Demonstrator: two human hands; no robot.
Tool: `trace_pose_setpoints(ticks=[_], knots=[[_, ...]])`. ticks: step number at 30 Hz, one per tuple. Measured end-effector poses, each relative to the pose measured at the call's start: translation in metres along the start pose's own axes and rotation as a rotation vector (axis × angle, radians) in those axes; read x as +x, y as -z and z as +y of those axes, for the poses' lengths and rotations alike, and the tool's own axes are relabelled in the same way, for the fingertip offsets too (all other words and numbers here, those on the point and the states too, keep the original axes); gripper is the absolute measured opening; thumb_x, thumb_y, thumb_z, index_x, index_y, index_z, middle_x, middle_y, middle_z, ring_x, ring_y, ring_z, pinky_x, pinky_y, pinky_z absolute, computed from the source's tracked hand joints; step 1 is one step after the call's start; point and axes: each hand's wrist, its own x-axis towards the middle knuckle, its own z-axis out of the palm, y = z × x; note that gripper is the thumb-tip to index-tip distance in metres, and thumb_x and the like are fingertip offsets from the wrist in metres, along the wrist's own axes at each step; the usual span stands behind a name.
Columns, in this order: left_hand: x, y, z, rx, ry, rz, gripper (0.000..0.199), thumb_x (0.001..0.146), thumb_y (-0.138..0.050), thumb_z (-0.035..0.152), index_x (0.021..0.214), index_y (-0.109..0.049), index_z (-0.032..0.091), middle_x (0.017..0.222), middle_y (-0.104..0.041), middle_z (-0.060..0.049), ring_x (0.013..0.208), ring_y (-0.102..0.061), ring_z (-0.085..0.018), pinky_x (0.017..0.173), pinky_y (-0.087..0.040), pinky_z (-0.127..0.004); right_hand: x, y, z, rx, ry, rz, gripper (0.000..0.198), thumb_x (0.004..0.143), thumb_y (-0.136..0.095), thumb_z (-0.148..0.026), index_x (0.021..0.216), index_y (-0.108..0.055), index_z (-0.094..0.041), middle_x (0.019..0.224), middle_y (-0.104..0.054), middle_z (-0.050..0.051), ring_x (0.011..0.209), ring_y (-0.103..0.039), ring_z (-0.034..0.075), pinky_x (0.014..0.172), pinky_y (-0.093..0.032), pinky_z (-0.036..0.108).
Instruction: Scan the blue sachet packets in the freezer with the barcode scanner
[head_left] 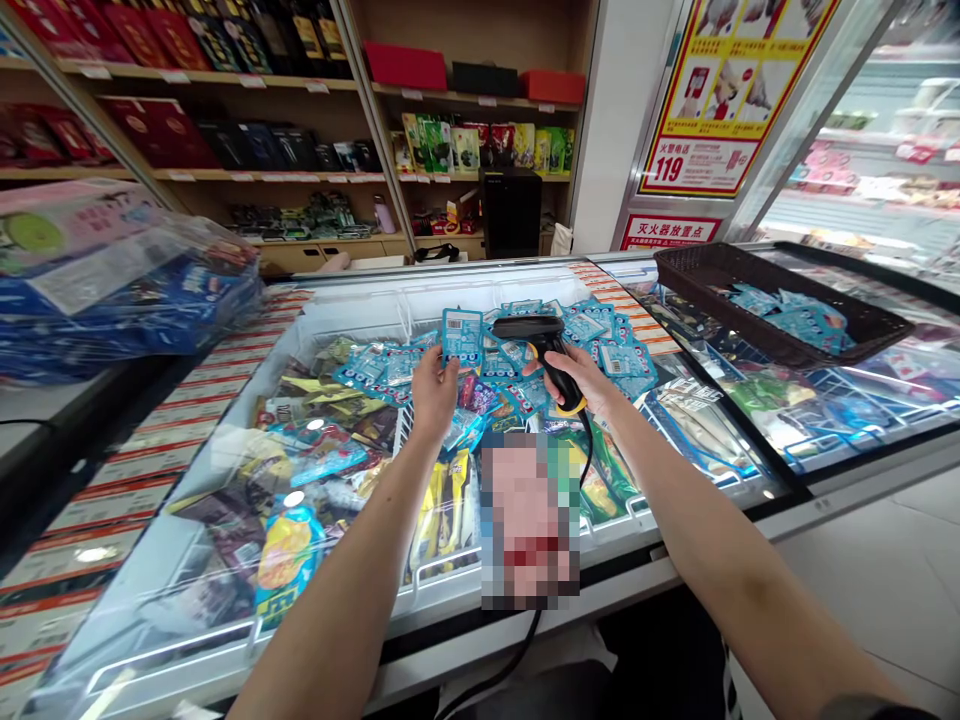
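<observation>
Packet: one blue packet (pixel 462 337), barcode showing, held above the freezer's glass top.
Left hand (pixel 436 388): thumb and fingers pinched together on the packet's lower edge.
Scanner (pixel 553 350): black, yellow-trimmed, corded; head just right of the packet.
Right hand (pixel 589 381): fingers curled closed around the scanner's handle.
Loose stock: matching packets (pixel 628 362), spread across the freezer (pixel 626 588).
Basket (pixel 739 322): brown, far right, more such packets inside.

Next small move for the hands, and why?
Probably line up the scanner with the barcode: the right hand grips the scanner, and the left hand holds a blue packet beside it, barcode facing the camera.
</observation>
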Motion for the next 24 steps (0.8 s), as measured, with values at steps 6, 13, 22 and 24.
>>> trace_pose_setpoints(ticks=[6, 13, 22, 24], knots=[[-0.0012, 0.0015, 0.0034, 0.132, -0.005, -0.032, 0.029, 0.085, -0.052, 0.035, 0.108, -0.059, 0.019, 0.099, -0.066, -0.007, 0.094, -0.062, -0.023, 0.085, -0.051, -0.037, -0.0007, -0.0022, -0.0003, -0.039, -0.022, 0.012, 0.038, 0.083, -0.06, -0.052, 0.1, -0.055, -0.018, 0.089, -0.07, 0.006, 0.041, -0.048, 0.007, 0.035, -0.037, 0.022], [-0.001, 0.0018, 0.0009, 0.173, -0.043, -0.072, 0.032, 0.087, -0.048, 0.034, 0.114, -0.058, 0.019, 0.106, -0.066, -0.007, 0.095, -0.063, -0.02, 0.087, -0.05, -0.036, 0.0003, -0.0027, 0.0003, -0.034, 0.003, 0.009, 0.038, 0.082, -0.061, -0.051, 0.101, -0.055, -0.019, 0.092, -0.07, 0.007, 0.04, -0.048, 0.008, 0.034, -0.036, 0.023], [-0.0025, 0.002, 0.0023, 0.21, -0.026, -0.071, 0.031, 0.087, -0.049, 0.035, 0.113, -0.057, 0.019, 0.103, -0.065, -0.008, 0.089, -0.064, -0.021, 0.081, -0.05, -0.036, -0.0024, -0.0033, -0.0024, -0.055, 0.004, -0.008, 0.034, 0.084, -0.059, -0.049, 0.099, -0.057, -0.018, 0.091, -0.069, 0.006, 0.04, -0.049, 0.007, 0.034, -0.037, 0.023], [-0.0026, 0.0021, 0.0016, 0.214, -0.032, -0.069, 0.031, 0.087, -0.049, 0.035, 0.113, -0.057, 0.019, 0.103, -0.065, -0.008, 0.088, -0.064, -0.021, 0.08, -0.05, -0.036, -0.0027, -0.0037, -0.0029, -0.055, -0.006, -0.006, 0.036, 0.083, -0.059, -0.05, 0.1, -0.056, -0.018, 0.091, -0.069, 0.006, 0.04, -0.049, 0.007, 0.035, -0.037, 0.023]])
